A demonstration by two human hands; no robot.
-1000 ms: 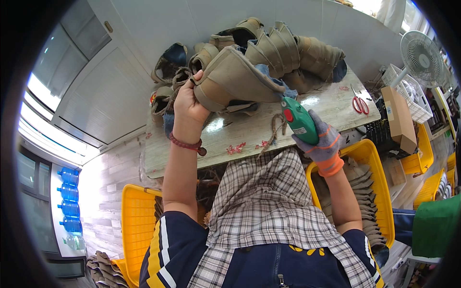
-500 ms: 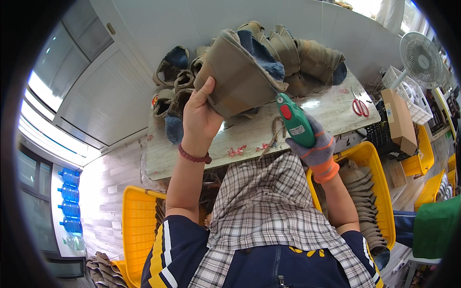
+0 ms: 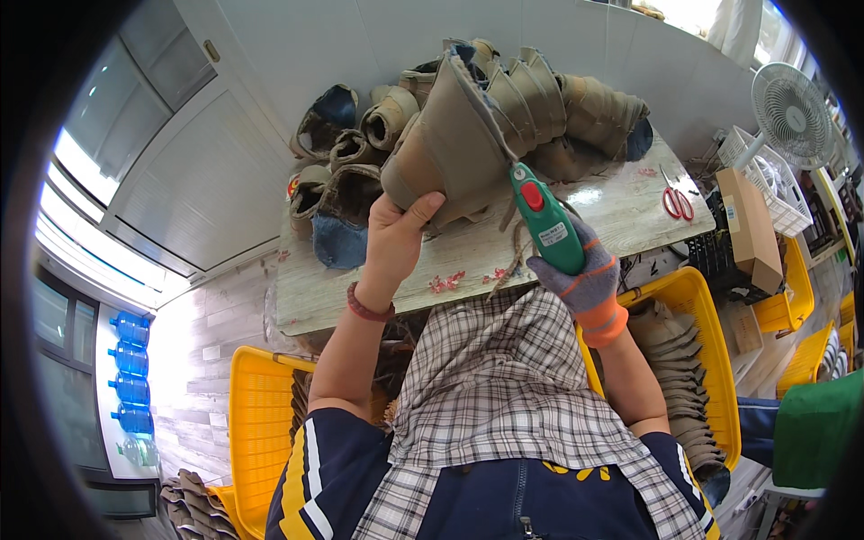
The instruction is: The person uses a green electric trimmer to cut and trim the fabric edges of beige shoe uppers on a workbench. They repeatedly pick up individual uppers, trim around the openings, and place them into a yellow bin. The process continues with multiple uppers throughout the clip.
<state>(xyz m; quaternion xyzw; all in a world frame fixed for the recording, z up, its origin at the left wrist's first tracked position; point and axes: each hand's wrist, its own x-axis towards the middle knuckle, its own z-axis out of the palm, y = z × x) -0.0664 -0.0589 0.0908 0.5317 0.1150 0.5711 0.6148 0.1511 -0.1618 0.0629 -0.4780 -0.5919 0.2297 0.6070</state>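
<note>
the left hand [image 3: 396, 236] gripped a tan shoe upper [image 3: 450, 148], lifted above the surface [image 3: 621, 211] near its middle. the gloved right hand [image 3: 580, 270] was wrapped around a green handheld tool [image 3: 544, 220], tip at the upper's edge; a steady hold would help.

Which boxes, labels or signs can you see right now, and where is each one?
Cardboard box: brown, long and flat, right of the table, with a small pale label on its end.
Tool label: small white rectangle on the green tool in the right hand.
Water bottles: blue, stacked at far left by the window.
No signs or screens show.
</note>
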